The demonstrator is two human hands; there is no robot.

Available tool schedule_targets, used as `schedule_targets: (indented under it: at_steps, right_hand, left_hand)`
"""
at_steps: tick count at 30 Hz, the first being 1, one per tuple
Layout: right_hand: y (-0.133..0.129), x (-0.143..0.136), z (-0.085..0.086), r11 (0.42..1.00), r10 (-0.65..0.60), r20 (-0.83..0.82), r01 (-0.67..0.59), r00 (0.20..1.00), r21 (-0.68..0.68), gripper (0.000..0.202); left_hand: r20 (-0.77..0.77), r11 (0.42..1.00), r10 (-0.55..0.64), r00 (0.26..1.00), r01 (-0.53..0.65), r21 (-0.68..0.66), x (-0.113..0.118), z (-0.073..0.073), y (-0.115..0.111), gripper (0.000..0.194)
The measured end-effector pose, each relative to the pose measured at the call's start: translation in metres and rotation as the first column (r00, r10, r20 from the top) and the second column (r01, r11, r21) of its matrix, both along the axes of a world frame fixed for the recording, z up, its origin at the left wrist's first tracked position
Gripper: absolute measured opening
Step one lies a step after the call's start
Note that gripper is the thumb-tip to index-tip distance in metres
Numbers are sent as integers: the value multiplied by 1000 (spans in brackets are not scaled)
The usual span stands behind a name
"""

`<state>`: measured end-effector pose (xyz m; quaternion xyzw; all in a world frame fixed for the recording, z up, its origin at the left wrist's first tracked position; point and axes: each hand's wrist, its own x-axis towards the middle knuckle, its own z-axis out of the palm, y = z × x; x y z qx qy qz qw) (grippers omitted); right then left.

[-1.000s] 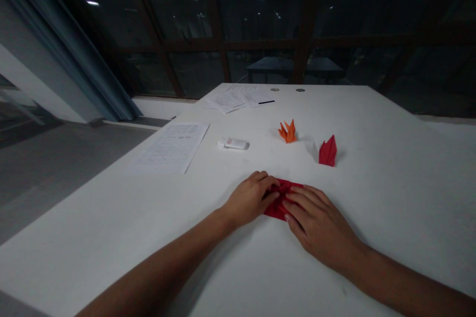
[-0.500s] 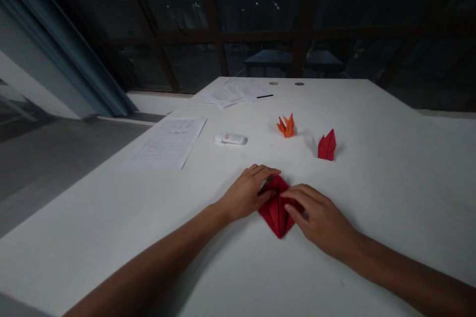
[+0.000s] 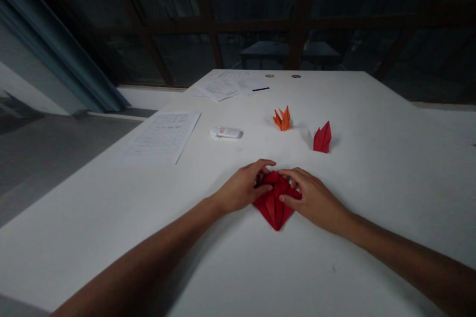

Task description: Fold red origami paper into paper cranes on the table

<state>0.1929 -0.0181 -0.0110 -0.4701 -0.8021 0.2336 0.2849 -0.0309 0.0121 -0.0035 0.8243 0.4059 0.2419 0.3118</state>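
Note:
A red piece of folded paper [image 3: 273, 205] lies on the white table in front of me, its near corner pointing toward me. My left hand [image 3: 245, 185] grips its left side, thumb on top and the other fingers curled at the far edge. On the right side, my right hand [image 3: 312, 198] holds the paper between the thumb on top and fingers at the far edge. The top corner between my hands looks folded over. Some of my fingertips are hidden behind the paper.
Beyond my hands stand an orange origami piece [image 3: 283, 119] and a red origami piece [image 3: 322, 137]. A white tube-like item [image 3: 225, 132] lies left of them. Printed sheets [image 3: 163, 133] are at the left edge, with more papers [image 3: 226, 85] at the back.
My right hand has moved from the paper's middle to its far right edge. The paper has opened wider, and its top corner now looks folded down. The view has shifted slightly.

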Motion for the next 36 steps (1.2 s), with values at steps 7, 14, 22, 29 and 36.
schedule_targets:
  at_steps: [7,14,22,29,36]
  right_hand:
    - [-10,-6,-3,993,-22,91,11,996,118,59]
    - [-27,-10,6,879,92,384,-256,919,402,24]
    - [-43,-14,7,871,161,442,-337,882,357,30]
    - [-44,-13,8,881,163,426,-326,890,343,34]
    - [-43,-13,8,899,151,381,-287,912,330,42]
  left_hand:
    - [-72,999,25,997,-23,28,3,4,-1,41]
    - [-122,995,4,993,7,96,4,5,-2,38]
    - [-99,994,-26,995,36,103,0,8,-1,23]
    - [-81,971,-163,983,174,166,-3,11,0,6]
    - [-117,985,-47,992,65,159,0,8,-2,15]
